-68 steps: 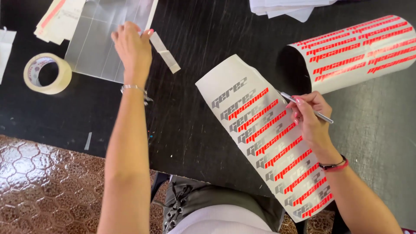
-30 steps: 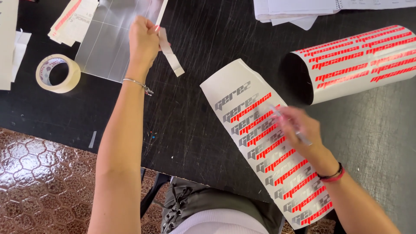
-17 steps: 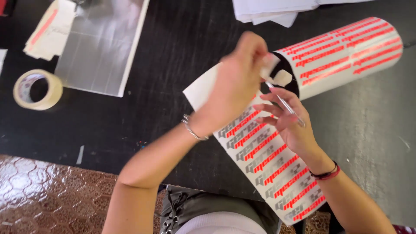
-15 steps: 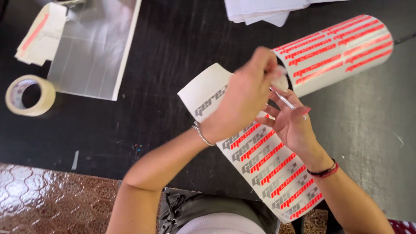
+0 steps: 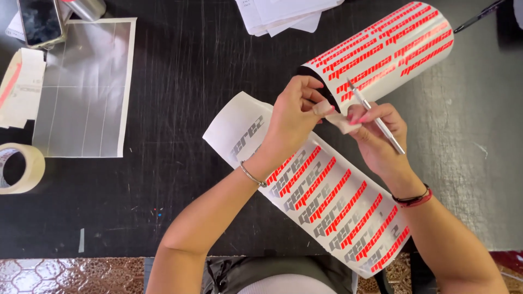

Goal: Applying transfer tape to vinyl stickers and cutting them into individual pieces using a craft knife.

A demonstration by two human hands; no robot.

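My left hand (image 5: 293, 117) pinches one end of a short pale strip of tape (image 5: 340, 120) above a long white sticker sheet (image 5: 321, 196) printed with red and grey lettering. My right hand (image 5: 378, 136) holds the strip's other end and also grips a thin silver craft knife (image 5: 376, 117), its blade pointing up-left. Both hands meet over the sheet's upper part. A second sticker sheet, curled into a roll (image 5: 381, 49) with red lettering, lies just beyond the hands on the black table (image 5: 180, 179).
A silver film sheet (image 5: 81, 92) with a white border lies at the upper left, a phone (image 5: 41, 22) above it, and paper backing scraps (image 5: 19, 87) beside it. A masking tape roll (image 5: 19, 169) sits at the left edge. White papers (image 5: 283, 13) lie at top centre.
My left hand left the silver film sheet at the upper left and carried a pale strip over to my right hand. Both hands now hold it above the sticker sheet.
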